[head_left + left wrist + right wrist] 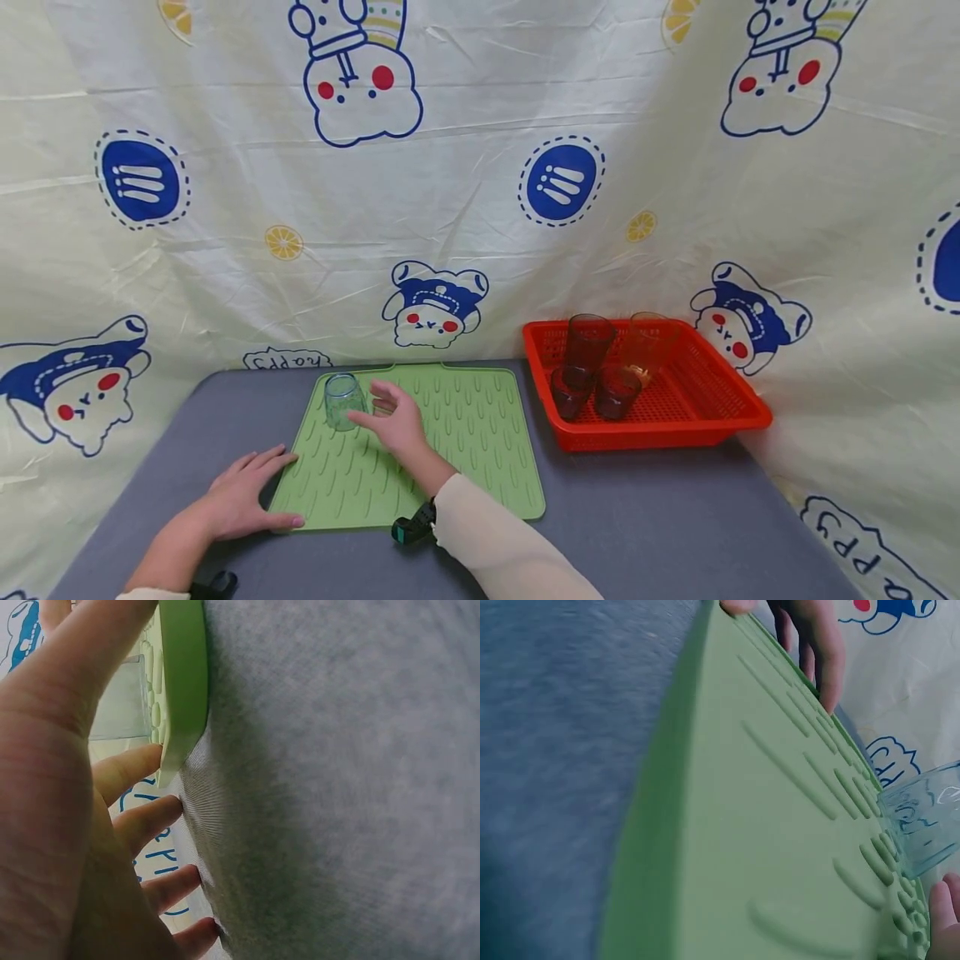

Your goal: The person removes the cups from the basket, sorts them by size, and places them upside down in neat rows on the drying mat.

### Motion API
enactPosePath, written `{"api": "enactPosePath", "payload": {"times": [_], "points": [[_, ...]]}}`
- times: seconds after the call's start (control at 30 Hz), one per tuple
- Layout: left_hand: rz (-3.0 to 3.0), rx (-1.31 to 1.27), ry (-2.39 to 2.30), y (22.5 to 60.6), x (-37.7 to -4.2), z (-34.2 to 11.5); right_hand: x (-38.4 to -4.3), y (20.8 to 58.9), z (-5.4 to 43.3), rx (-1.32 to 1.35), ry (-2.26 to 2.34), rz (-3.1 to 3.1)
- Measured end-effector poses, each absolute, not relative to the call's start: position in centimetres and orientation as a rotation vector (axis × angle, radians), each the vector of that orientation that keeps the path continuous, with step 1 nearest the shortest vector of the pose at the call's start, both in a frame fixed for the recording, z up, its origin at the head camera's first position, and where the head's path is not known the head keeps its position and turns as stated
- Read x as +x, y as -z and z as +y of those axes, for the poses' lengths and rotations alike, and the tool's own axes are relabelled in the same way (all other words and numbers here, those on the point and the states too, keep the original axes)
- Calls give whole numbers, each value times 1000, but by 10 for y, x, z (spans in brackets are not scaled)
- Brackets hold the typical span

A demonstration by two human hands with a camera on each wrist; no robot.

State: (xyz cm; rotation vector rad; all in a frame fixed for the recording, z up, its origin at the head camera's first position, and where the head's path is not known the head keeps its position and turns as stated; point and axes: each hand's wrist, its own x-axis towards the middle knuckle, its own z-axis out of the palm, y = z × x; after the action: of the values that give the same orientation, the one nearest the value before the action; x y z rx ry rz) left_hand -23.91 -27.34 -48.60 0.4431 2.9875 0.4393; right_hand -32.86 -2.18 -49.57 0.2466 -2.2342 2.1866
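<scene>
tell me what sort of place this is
Probably a makeshift kitchenware setup rather than a real kitchen: a cartoon-print sheet hangs behind a grey tabletop, which holds a green ridged mat and a red basket of tumblers.

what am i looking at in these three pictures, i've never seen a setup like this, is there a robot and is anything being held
There's no robot: these are a person's two bare hands. The wide picture comes from a camera worn on the head, looking forward and down. The other two come from cameras on the left and right wrists, so they look tilted and close up.

On the grey table lie a green mat and a red basket with several glasses in it. One clear glass sits on the mat. The right hand is beside it, but doesn't seem to grip it; whether the thumb touches it is hard to tell. The left hand rests, fingers spread, at the mat's left edge.
</scene>
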Motion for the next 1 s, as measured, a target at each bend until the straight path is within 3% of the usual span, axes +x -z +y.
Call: {"api": "enactPosePath", "payload": {"times": [0.33,1.0], "points": [[3001,478,-451,484,-241,-269,-307,486,13,208,-2393,-2031],[2978,462,-463,484,-239,-272,-263,471,85,381,-2320,-2042]]}}
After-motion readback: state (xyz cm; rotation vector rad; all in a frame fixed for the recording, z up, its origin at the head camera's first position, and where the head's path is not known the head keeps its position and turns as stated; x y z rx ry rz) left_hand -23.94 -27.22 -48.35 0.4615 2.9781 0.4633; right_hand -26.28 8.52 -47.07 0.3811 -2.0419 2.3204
